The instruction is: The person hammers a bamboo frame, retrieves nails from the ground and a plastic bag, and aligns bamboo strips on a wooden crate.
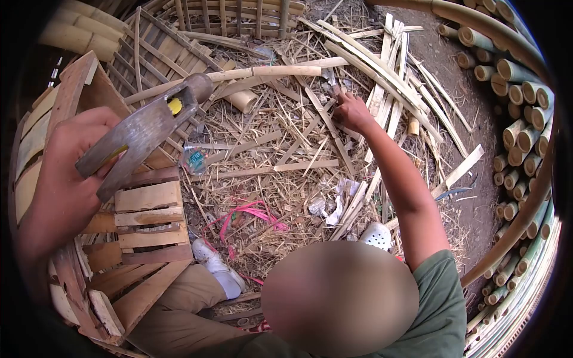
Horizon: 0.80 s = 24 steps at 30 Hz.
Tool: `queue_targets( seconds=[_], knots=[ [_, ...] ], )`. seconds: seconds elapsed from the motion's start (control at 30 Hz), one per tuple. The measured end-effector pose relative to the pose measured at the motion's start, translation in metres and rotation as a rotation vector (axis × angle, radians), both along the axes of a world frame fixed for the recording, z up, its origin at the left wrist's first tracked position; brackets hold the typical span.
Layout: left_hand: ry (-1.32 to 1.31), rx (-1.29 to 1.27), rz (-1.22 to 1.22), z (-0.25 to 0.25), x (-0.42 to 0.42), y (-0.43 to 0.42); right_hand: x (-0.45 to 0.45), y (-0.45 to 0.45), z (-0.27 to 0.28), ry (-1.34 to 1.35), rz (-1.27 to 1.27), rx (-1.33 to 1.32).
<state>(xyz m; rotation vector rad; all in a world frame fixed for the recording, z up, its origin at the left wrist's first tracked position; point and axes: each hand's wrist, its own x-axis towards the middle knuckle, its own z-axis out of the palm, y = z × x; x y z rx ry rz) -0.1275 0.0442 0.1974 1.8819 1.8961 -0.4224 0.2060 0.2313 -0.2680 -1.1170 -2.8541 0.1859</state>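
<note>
Close to the camera on the left, my left hand (74, 158) is closed round the handle of a claw hammer (149, 131). The worn metal head faces up, with yellow showing in its eye; the handle is mostly hidden below. My right arm stretches far forward, and my right hand (353, 113) is low over the littered ground, its fingers drawn together. At the fingertips is a small greyish, shiny object (329, 79), too small to name. The end of a long bamboo strip (268, 71) lies beside it.
A wooden slatted crate (149, 215) stands at my left. Split bamboo strips (382, 77) lie ahead, and stacked bamboo poles (525, 119) line the right. Pink string (248, 213), a plastic cup (194, 160) and white scraps (337, 203) lie among shavings near my shoes (376, 235).
</note>
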Motion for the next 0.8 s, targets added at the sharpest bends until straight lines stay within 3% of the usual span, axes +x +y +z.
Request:
queue_targets(
  seconds=[0.1, 0.13, 0.2, 0.3, 0.5, 0.63, 0.8],
  knots=[
    [-0.014, 0.056, -0.052, -0.005, -0.014, -0.009, -0.004, 0.007, -0.003, -0.023, 0.069, 0.027],
    [-0.078, 0.18, -0.077, -0.01, -0.022, -0.015, -0.005, 0.008, -0.001, -0.024, 0.068, 0.025],
    [-0.144, 0.303, -0.101, -0.016, -0.027, -0.021, -0.01, 0.01, 0.005, -0.198, 0.112, -0.001],
    [-0.15, 0.32, -0.045, -0.016, -0.027, -0.021, -0.012, 0.013, 0.005, -0.254, 0.133, -0.026],
    [-0.035, 0.048, 0.056, -0.003, -0.004, -0.004, -0.007, 0.01, -0.004, -0.19, 0.152, -0.072],
    [-0.006, 0.033, 0.047, -0.001, 0.001, -0.002, -0.001, 0.009, -0.004, -0.196, 0.201, -0.01],
    [0.004, 0.008, 0.064, -0.001, -0.002, -0.004, 0.01, 0.018, 0.011, -0.068, -0.044, -0.097]
  ],
)
